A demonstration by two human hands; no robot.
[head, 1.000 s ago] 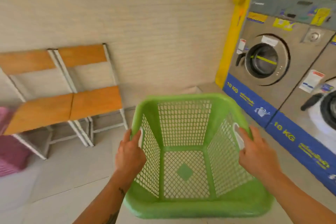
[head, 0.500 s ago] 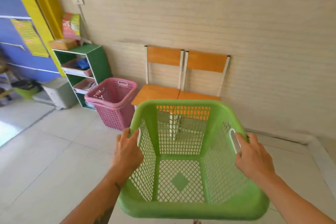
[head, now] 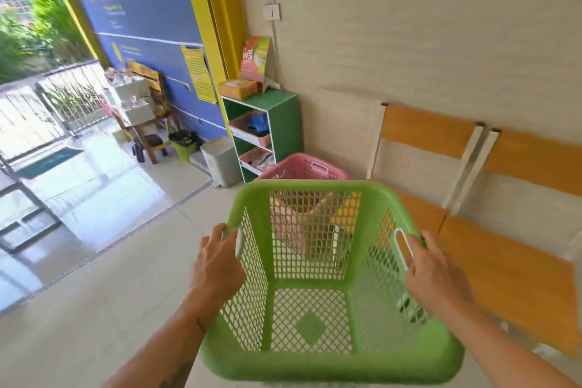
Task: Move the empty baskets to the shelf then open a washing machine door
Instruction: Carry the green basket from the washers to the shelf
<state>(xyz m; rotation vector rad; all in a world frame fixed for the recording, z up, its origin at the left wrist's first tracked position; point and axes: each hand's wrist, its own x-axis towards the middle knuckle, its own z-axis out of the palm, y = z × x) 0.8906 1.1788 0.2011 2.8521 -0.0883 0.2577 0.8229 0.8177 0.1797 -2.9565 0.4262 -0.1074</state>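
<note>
I hold an empty green mesh basket (head: 315, 195) in front of me, off the floor. My left hand (head: 217, 264) grips its left handle and my right hand (head: 434, 271) grips its right handle. Just beyond its far rim stands a pink basket (head: 310, 167) on the floor, partly hidden behind the green one. A small green shelf unit (head: 285, 113) stands against the wall behind the pink basket, with pink trays on its shelves. No washing machine is in view.
Two orange-seated chairs (head: 516, 280) line the wall at the right. A white bin (head: 220, 161) sits left of the shelf. Boxes (head: 237, 88) rest on the shelf top. Tiled floor (head: 110, 261) stretches left toward an open entrance.
My view has swung left, away from the washing machines, past the chairs to the shelf corner. The green basket stays in both hands and is now close to the pink basket.
</note>
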